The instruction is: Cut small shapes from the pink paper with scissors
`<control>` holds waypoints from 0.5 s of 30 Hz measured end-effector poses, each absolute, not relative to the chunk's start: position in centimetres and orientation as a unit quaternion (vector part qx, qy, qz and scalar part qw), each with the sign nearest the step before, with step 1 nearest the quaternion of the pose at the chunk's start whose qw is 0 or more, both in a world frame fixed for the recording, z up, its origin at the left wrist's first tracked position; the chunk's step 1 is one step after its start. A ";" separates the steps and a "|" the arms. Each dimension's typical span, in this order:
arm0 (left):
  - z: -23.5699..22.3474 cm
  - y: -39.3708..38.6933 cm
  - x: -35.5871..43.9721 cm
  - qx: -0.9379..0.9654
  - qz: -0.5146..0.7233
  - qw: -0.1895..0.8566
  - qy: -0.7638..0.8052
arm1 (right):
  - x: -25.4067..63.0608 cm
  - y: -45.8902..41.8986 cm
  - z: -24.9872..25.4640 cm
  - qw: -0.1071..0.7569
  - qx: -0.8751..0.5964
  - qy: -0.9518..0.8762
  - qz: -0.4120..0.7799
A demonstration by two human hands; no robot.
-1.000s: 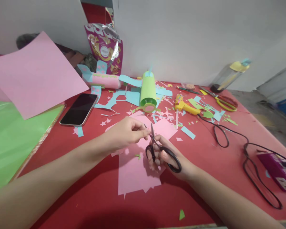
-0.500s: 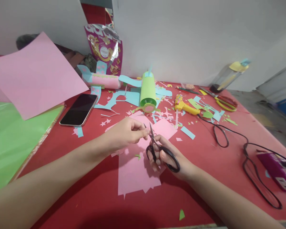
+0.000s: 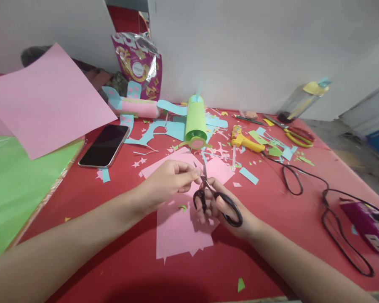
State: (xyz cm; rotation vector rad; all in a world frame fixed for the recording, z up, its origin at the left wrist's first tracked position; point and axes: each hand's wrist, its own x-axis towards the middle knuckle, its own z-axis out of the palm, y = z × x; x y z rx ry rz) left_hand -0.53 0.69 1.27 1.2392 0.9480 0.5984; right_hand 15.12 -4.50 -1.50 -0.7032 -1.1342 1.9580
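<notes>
The right hand (image 3: 221,205) holds black scissors (image 3: 211,189), blades apart, over pink paper (image 3: 183,235); the left hand (image 3: 173,179) pinches a tiny scrap (image 3: 201,173) by them, with a phone (image 3: 105,145), green tube (image 3: 196,120) and glue gun (image 3: 244,141) nearby.

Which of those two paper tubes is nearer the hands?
The green tube, just beyond the black scissors; the pink tube lies farther off, by the snack bag.

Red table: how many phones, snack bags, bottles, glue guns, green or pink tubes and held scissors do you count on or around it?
Phone: 1
Snack bag: 1
Bottle: 1
Glue gun: 1
Tubes: 2 (green tube, pink tube)
Held scissors: 1
Total: 7
</notes>
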 end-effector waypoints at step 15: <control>2.2 0.7 -0.7 0.638 0.225 0.589 0.441 | 15.1 -4.5 -1.5 0.371 -0.270 -0.427 0.779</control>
